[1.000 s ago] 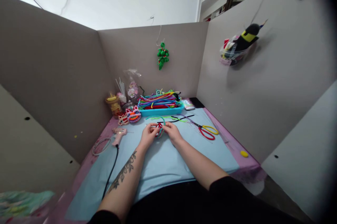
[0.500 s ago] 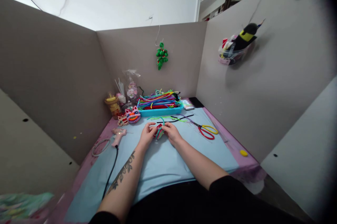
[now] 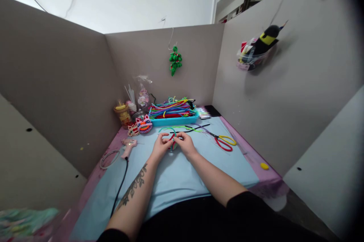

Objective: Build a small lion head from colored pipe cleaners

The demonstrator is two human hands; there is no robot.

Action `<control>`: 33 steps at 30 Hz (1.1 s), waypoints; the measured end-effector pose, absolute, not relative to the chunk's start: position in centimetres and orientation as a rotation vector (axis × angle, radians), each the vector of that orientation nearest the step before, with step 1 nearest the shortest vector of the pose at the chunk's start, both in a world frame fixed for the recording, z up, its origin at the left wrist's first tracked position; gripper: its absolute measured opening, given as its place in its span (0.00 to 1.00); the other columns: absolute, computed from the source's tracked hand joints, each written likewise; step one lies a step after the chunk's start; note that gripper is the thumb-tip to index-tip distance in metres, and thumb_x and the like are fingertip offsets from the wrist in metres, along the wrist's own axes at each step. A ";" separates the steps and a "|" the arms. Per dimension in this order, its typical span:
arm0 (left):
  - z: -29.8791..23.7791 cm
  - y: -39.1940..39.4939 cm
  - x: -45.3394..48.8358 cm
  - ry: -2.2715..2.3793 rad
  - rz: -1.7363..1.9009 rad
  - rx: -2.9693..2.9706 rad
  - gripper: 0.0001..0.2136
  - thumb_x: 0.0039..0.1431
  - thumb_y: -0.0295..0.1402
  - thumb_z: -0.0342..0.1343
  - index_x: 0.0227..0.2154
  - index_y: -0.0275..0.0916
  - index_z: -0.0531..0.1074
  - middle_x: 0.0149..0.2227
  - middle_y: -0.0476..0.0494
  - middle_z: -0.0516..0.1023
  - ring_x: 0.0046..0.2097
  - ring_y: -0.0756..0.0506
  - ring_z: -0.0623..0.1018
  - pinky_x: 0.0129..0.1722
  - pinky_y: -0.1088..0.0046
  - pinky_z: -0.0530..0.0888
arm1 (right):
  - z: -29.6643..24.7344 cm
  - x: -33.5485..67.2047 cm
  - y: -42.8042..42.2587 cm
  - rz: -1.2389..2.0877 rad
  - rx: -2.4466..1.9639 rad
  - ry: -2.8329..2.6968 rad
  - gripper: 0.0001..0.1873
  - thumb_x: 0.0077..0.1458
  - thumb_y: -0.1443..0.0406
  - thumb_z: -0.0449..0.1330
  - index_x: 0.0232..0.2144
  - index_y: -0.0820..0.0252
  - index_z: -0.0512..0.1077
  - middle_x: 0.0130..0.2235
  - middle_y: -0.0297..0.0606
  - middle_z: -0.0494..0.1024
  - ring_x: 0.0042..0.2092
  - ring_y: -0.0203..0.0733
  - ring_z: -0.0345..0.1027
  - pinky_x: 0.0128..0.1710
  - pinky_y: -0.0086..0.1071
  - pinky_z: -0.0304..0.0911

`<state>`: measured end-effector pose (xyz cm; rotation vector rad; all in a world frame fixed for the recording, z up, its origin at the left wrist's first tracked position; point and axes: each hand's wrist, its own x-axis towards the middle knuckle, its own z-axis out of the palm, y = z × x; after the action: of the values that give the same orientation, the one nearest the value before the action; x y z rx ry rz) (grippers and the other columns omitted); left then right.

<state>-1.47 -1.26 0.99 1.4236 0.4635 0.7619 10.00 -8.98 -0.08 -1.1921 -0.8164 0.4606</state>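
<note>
My left hand [image 3: 159, 145] and my right hand [image 3: 184, 143] meet over the light blue mat [image 3: 182, 173], fingers pinched together on a small red and green pipe-cleaner piece [image 3: 172, 140]. Most of that piece is hidden between my fingers. Loose green and black pipe cleaners [image 3: 184, 128] lie just beyond my hands. A blue tray [image 3: 173, 120] heaped with coloured pipe cleaners stands behind them. Red and yellow scissors [image 3: 223, 141] lie to the right of my right hand.
A pink glue gun [image 3: 127, 146] with a black cord lies to the left, beside a wire ring [image 3: 109, 158]. Finished lion-face crafts [image 3: 140, 125], jars and a bag stand at the back left. Grey partition walls enclose the desk; a green ornament [image 3: 175, 60] hangs on the back one. A yellow disc [image 3: 264, 166] rests at the right edge.
My fingers have shifted slightly on the red and green piece and both hands stay in place over the mat. Nothing else has moved.
</note>
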 end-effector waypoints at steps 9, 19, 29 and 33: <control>1.4 -0.6 -2.0 0.376 0.730 1.133 0.26 0.39 0.34 0.68 0.40 0.37 0.63 0.24 0.50 0.76 0.23 0.51 0.74 0.26 0.77 0.68 | 0.2 10.5 -9.2 0.826 -0.992 -0.774 0.18 0.45 0.57 0.62 0.39 0.55 0.69 0.40 0.37 0.73 0.37 0.41 0.68 0.33 0.32 0.64; 1.4 -0.3 -2.4 0.321 0.631 1.084 0.19 0.40 0.34 0.67 0.34 0.36 0.66 0.24 0.50 0.75 0.23 0.51 0.74 0.25 0.75 0.70 | 0.1 10.8 -9.2 0.869 -0.941 -0.828 0.18 0.41 0.58 0.66 0.35 0.58 0.70 0.32 0.34 0.75 0.30 0.37 0.67 0.31 0.30 0.60; 1.6 -0.7 -2.3 0.381 0.634 1.155 0.20 0.36 0.35 0.69 0.31 0.36 0.66 0.21 0.50 0.75 0.22 0.52 0.74 0.25 0.78 0.68 | -0.5 11.3 -9.0 0.764 -1.007 -0.873 0.17 0.41 0.59 0.65 0.35 0.57 0.71 0.32 0.34 0.74 0.30 0.36 0.65 0.31 0.30 0.60; 1.6 -0.8 -2.4 0.402 0.610 1.178 0.19 0.38 0.35 0.68 0.30 0.36 0.65 0.20 0.50 0.74 0.22 0.51 0.73 0.24 0.78 0.67 | -0.7 11.3 -9.0 0.718 -1.002 -0.919 0.15 0.41 0.60 0.65 0.34 0.57 0.71 0.38 0.35 0.73 0.35 0.38 0.66 0.36 0.31 0.61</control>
<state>-2.37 -0.75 1.61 1.1777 0.4018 0.6102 11.34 -8.95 -0.67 -1.0016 -0.9192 0.7182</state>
